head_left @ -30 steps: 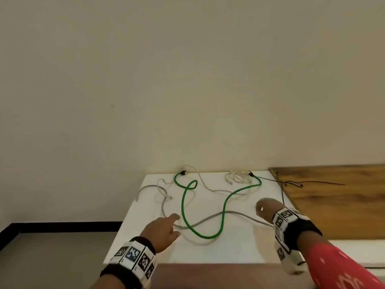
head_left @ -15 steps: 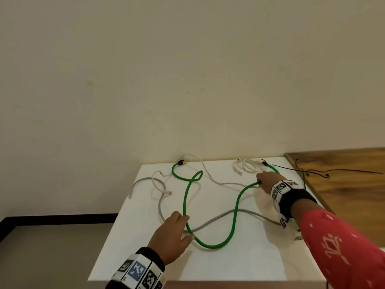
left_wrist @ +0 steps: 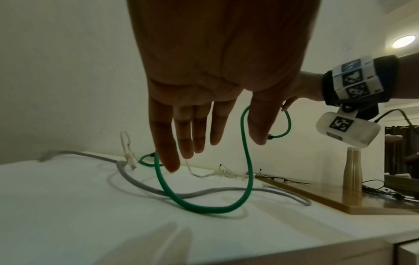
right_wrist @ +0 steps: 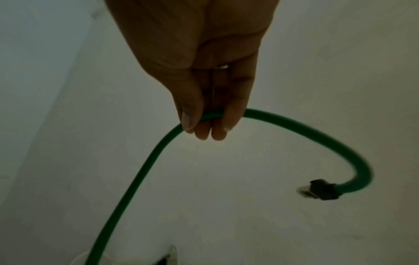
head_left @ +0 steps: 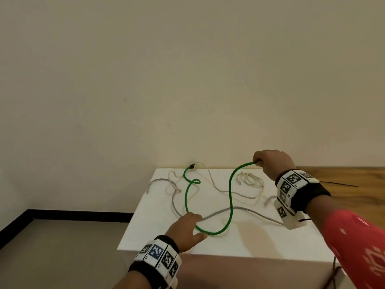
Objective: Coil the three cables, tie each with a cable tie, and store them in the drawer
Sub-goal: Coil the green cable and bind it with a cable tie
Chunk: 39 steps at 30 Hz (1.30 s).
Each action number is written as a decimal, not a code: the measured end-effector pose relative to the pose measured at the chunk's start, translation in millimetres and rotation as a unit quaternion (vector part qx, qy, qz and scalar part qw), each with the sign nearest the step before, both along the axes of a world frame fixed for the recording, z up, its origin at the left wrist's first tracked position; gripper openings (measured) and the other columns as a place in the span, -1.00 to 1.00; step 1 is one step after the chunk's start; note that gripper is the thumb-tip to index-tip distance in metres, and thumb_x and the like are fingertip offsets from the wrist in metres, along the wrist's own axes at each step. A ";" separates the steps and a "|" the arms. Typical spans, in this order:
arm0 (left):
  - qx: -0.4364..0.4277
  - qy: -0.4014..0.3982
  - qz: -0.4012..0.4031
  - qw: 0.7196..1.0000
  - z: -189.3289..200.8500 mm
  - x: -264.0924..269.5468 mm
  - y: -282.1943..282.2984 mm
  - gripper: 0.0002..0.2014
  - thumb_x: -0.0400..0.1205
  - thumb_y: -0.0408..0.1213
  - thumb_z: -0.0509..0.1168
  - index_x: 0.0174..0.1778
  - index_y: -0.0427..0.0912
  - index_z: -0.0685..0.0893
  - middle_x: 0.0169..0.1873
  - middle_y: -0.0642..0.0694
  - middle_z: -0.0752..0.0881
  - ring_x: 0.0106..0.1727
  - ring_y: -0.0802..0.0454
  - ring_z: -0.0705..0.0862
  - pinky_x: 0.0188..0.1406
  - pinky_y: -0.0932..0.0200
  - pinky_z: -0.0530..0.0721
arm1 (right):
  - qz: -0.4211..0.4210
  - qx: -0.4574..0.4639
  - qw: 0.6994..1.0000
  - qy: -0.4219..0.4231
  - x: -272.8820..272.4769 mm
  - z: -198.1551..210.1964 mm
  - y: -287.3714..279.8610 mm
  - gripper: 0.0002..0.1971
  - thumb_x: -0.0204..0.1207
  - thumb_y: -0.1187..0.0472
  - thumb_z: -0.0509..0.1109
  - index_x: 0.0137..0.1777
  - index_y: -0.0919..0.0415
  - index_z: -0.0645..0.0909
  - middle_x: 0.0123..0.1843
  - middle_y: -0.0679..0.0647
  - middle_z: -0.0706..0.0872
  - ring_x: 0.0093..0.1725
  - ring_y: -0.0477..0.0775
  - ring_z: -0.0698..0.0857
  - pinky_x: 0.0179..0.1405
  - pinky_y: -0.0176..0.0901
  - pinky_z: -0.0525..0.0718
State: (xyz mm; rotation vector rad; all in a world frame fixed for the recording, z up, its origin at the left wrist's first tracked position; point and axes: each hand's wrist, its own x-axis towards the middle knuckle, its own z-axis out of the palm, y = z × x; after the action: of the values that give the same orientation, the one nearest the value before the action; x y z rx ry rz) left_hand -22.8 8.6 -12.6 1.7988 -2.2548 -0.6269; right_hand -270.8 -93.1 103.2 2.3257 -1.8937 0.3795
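A green cable (head_left: 229, 197) snakes over the white cabinet top (head_left: 239, 243). My right hand (head_left: 270, 163) pinches it near its black plug (right_wrist: 322, 191) and holds that end lifted above the back of the top. In the right wrist view the thumb and fingers (right_wrist: 204, 122) clamp the green cable (right_wrist: 140, 172). My left hand (head_left: 187, 228) hovers with straight fingers (left_wrist: 167, 157) over the green loop (left_wrist: 204, 208), holding nothing. A grey cable (head_left: 245, 211) and a thin white cable (head_left: 216, 188) lie loose and crossing on the top.
A wooden surface (head_left: 354, 184) adjoins on the right, with thin black cable ties (head_left: 341, 184) on it. A metal bottle (left_wrist: 352, 170) stands there in the left wrist view. The wall is right behind the top; the floor drops off at left.
My right hand took hold of the green cable's right end and lifted it off the top. My left hand slid forward to the green loop.
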 end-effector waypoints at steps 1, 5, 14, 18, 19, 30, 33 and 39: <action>-0.008 0.006 0.001 1.000 4.3 0.5 6.6 -0.47 0.62 -0.06 0.21 0.48 -0.13 0.29 0.47 -0.08 0.39 0.49 0.02 0.37 0.46 0.19 0.32 | 0.008 -0.008 1.000 -0.003 3.5 8.6 10.1 -0.80 0.58 0.26 0.23 0.11 0.12 0.64 0.07 0.14 0.76 0.06 0.23 0.67 -0.13 -0.08 0.51; -0.058 0.070 0.007 0.996 27.1 -2.8 24.8 -0.50 0.62 -0.09 0.23 0.46 -0.12 0.33 0.44 -0.09 0.44 0.43 0.01 0.43 0.41 0.17 0.38 | 0.038 -0.003 0.998 -0.042 14.6 37.6 44.2 -0.82 0.54 0.29 0.27 0.04 0.11 0.68 -0.04 0.04 0.80 -0.01 0.13 0.70 -0.17 -0.17 0.51; -0.250 0.277 0.015 0.928 86.3 -44.2 64.4 -0.62 0.65 -0.12 0.18 0.35 -0.18 0.43 -0.21 0.04 0.67 -0.14 0.16 0.61 -0.09 0.22 0.47 | 0.192 0.142 0.929 -0.283 42.8 42.2 121.1 -0.82 0.48 0.36 0.38 -0.30 0.10 0.62 -0.45 -0.07 0.70 -0.60 -0.26 0.65 -0.26 -0.19 0.65; -0.370 0.257 0.074 0.890 87.5 -42.2 69.5 -0.62 0.52 0.06 0.25 0.15 -0.09 0.54 -0.23 0.07 0.57 -0.23 0.22 0.51 -0.24 0.23 0.46 | 0.189 0.259 0.815 -0.483 34.8 34.1 143.9 -0.91 0.48 0.44 0.34 -0.19 0.33 0.66 -0.45 0.06 0.72 -0.58 -0.08 0.67 -0.41 -0.28 0.75; -0.368 0.232 0.052 0.899 87.5 -43.1 70.1 -0.54 0.47 0.16 0.17 0.15 -0.06 0.55 -0.12 0.04 0.59 -0.12 0.16 0.53 -0.14 0.18 0.48 | 0.189 0.274 0.796 -0.505 32.1 32.0 148.3 -0.92 0.48 0.44 0.34 -0.17 0.36 0.66 -0.47 0.05 0.73 -0.57 -0.06 0.68 -0.38 -0.24 0.77; -0.276 0.398 0.068 0.872 90.2 -49.5 71.3 -0.80 0.70 -0.21 0.04 -0.26 -0.04 0.38 -0.52 0.01 0.51 -0.46 0.06 0.52 -0.29 0.07 0.57 | 0.251 0.365 0.674 -0.591 -0.5 -13.0 176.4 -0.66 0.30 -0.09 0.47 -0.24 0.23 0.72 -0.37 0.12 0.81 -0.25 0.11 0.79 -0.37 -0.28 0.62; -0.245 0.438 0.106 0.859 85.1 -44.9 66.6 -0.77 0.71 -0.24 0.02 -0.29 -0.06 0.36 -0.53 -0.07 0.44 -0.51 0.01 0.42 -0.51 0.27 0.51 | 0.256 0.384 0.687 -0.562 -7.0 -33.3 170.1 -0.58 0.12 -0.23 0.57 -0.24 0.11 0.70 -0.23 0.10 0.84 -0.01 0.12 0.78 -0.24 -0.14 0.50; -0.209 0.486 0.188 0.827 69.9 -32.6 59.5 -0.71 0.71 -0.23 0.02 -0.36 -0.07 0.37 -0.55 -0.05 0.36 -0.55 0.07 0.29 -0.64 0.33 0.30 | 0.268 0.374 0.667 -0.586 -9.1 -46.6 164.7 -0.55 0.15 -0.17 0.59 -0.17 0.19 0.67 -0.14 0.14 0.85 0.19 0.11 0.74 -0.14 -0.14 0.69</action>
State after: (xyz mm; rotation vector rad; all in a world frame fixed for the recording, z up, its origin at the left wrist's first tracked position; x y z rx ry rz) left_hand -55.4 68.2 57.3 1.2036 -1.1825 -0.6755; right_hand -279.9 71.7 56.6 3.7534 -1.7491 1.8878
